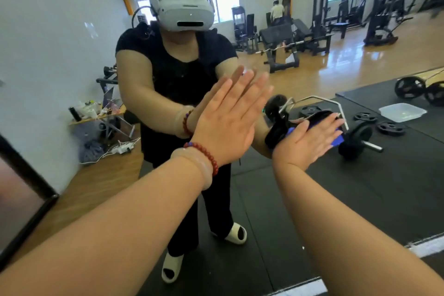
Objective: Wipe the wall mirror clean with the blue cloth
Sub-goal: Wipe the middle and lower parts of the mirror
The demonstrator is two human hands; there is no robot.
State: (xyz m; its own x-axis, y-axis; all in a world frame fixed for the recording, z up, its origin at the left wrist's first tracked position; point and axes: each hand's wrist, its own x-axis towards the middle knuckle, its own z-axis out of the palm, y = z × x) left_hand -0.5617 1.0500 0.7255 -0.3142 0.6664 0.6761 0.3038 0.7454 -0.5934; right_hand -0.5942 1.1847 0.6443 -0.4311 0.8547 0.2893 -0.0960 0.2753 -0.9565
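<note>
Wall mirror (336, 67): fills almost the whole view in front of the person and reflects a gym floor with weight machines (348, 2).
Left hand (228, 122): fingers straight and close together, palm flat on the glass, meeting its own reflection.
Right hand (310, 139): lower and further right, fingers straight, pressing flat on the cloth.
Blue cloth (337, 140): pinned between the right palm and the glass, with blue showing at either side of the hand.
Bead bracelet (204, 154): dark red, on the left wrist.

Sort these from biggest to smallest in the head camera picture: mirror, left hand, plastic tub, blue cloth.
1. mirror
2. left hand
3. plastic tub, a far-off reflection
Unranked: blue cloth, mostly hidden under the right hand.
</note>
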